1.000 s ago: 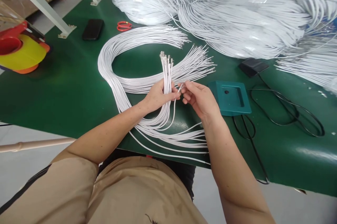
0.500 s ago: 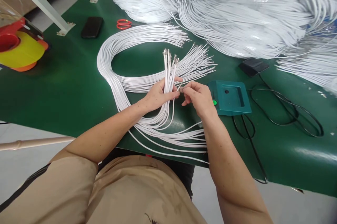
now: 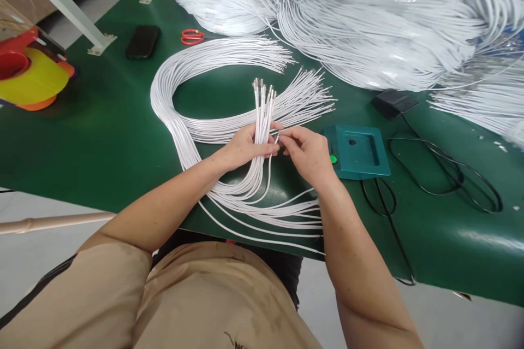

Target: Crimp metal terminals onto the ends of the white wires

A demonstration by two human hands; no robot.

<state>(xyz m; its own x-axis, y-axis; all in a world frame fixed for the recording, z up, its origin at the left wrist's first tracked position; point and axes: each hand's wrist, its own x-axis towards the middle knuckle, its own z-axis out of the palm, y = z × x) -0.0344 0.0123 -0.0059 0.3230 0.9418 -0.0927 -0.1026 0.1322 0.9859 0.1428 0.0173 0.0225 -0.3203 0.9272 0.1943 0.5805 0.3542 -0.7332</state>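
My left hand (image 3: pixel 244 147) is closed around a bunch of white wires (image 3: pixel 262 125), whose metal-tipped ends stick up above the fingers. One wire (image 3: pixel 269 171) stands a little apart from the bunch, its tip between my two hands. At that tip my right hand (image 3: pixel 305 152) pinches with thumb and forefinger; the fingertips are close to my left thumb. The held wires curve down to the table and join a long looped bundle of white wires (image 3: pixel 164 87). More loose wire ends (image 3: pixel 295 215) lie under my right forearm.
Right of my hands sits a teal device (image 3: pixel 380 166) with a green button and black cable (image 3: pixel 460 166). Large heaps of white wire (image 3: pixel 376 37) fill the back. Red-handled scissors (image 3: pixel 192 37), a black case (image 3: pixel 143 42) and a yellow-red tape dispenser (image 3: pixel 35 78) lie to the left.
My right fingers have shifted slightly at the separate wire's tip, and the tip now shows more. The left hand still holds the bunch, nearly unmoved.
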